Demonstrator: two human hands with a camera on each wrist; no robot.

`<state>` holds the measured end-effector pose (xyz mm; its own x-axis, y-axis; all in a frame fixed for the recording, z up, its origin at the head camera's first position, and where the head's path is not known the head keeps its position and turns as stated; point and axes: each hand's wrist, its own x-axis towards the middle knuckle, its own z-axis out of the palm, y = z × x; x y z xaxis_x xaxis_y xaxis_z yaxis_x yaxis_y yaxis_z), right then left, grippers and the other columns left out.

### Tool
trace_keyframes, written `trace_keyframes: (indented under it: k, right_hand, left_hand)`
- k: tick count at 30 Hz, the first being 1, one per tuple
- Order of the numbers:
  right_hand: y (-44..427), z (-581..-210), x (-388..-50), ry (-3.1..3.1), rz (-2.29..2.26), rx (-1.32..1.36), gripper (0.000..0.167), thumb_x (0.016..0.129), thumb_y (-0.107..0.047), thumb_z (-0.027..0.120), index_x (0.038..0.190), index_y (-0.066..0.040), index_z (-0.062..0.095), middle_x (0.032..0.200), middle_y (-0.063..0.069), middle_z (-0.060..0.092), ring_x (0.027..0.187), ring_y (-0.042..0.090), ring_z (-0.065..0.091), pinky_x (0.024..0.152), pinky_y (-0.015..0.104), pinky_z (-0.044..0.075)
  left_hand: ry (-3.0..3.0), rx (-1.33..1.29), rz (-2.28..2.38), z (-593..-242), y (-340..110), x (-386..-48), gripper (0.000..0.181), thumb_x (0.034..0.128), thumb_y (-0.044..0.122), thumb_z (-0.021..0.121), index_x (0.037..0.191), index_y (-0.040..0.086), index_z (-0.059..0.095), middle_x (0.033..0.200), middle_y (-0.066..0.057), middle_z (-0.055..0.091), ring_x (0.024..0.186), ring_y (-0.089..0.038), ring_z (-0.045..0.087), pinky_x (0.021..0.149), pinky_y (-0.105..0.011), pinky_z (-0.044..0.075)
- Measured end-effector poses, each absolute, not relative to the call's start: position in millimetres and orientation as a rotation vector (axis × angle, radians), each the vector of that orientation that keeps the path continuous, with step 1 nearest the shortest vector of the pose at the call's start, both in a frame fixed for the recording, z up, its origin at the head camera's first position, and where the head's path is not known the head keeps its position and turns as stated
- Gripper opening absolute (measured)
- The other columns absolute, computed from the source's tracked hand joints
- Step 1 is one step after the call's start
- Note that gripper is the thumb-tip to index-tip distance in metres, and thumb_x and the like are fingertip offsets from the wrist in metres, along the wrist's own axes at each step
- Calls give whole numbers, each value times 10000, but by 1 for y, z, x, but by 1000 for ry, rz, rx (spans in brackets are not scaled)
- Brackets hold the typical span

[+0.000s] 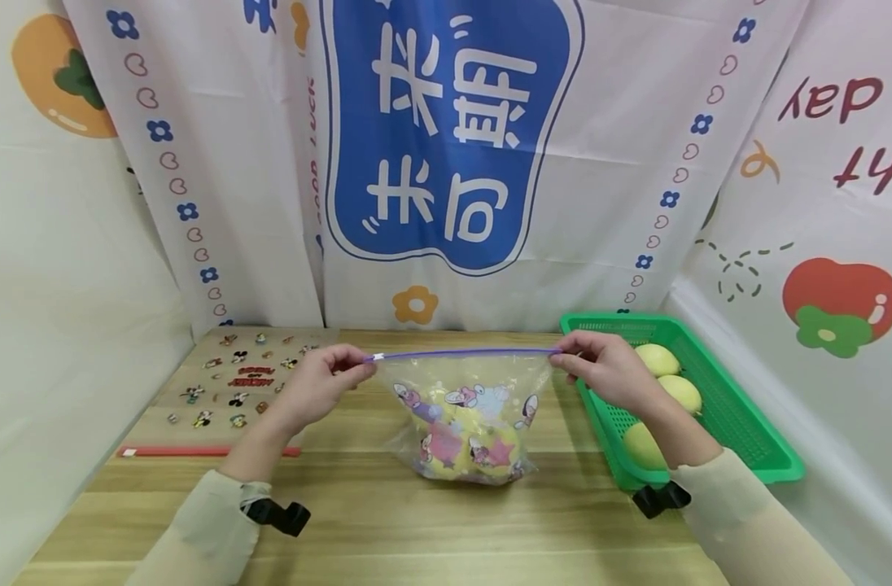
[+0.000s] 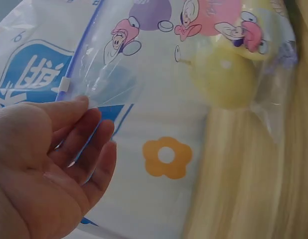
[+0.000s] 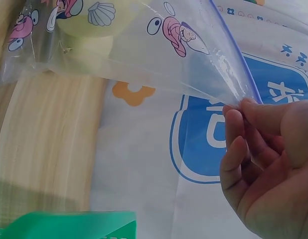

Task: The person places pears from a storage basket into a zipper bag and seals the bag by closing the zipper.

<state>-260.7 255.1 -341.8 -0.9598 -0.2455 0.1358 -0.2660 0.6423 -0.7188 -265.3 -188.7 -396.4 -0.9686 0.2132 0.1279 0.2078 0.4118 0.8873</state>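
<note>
A clear slider zip bag [image 1: 461,415] with cartoon prints and a purple zip strip hangs upright between both hands, its bottom at the tabletop. Several round yellow-green fruits, likely pears [image 2: 226,79], lie inside it. My left hand [image 1: 329,378] pinches the zip's left corner between thumb and finger. Right by those fingertips sits the white slider [image 2: 64,84]. At the opposite corner, my right hand [image 1: 607,366] pinches the other end of the strip, as the right wrist view also shows. The zip line is stretched straight between them.
To the right stands a green plastic basket [image 1: 754,435] holding pears [image 1: 680,394]. A second flat zip bag [image 1: 233,391] with a red strip lies at the left of the wooden table [image 1: 431,529]. A printed white curtain [image 1: 622,163] hangs behind.
</note>
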Motion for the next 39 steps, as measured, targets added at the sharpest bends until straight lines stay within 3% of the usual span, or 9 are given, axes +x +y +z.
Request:
trace_keyframes:
  k: [6,11,19,33,39]
  right_hand:
    - [256,-334,-256,-2777,1258,457,123,1077,-208,730,1120,-113,795,884,93,723,790,203,689,643,317,560]
    - [256,-331,-256,-2774,1282,432,143,1078,-215,730,1139,-100,789,929,187,724,791,203,683,593,298,521]
    - [257,-344,-269,-2864,1303,322,185,1083,-251,725,1154,-90,784,840,22,712,744,197,647,574,293,505]
    - [248,-324,-317,-2900,1339,168,229,1117,-287,669,1216,-89,729,1005,62,712,858,226,659,702,307,545]
    - [243,-325,-345,-2878,1404,64,224,1135,-252,635,1248,-74,711,1151,116,716,902,230,676,731,312,543]
  left_hand:
    - [2649,427,1776,-377,-187,-258,241,1091,264,715,1148,32,745,1073,-110,741,960,-195,647,793,-252,544]
    - [2641,453,1810,-368,-185,-254,223,1088,226,717,1128,8,742,1035,-105,753,917,-143,664,779,-247,552]
    - [2617,425,1725,-380,-182,-263,196,1091,214,708,1117,25,753,1034,-94,795,921,-146,702,827,-248,590]
    - [2670,275,1707,-360,-170,-314,266,1128,238,639,1220,2,718,1161,-174,751,1020,-213,683,858,-224,595]
    - [2679,195,1728,-360,-161,-344,243,1122,217,645,1211,3,719,1176,-174,750,1034,-218,688,840,-241,581]
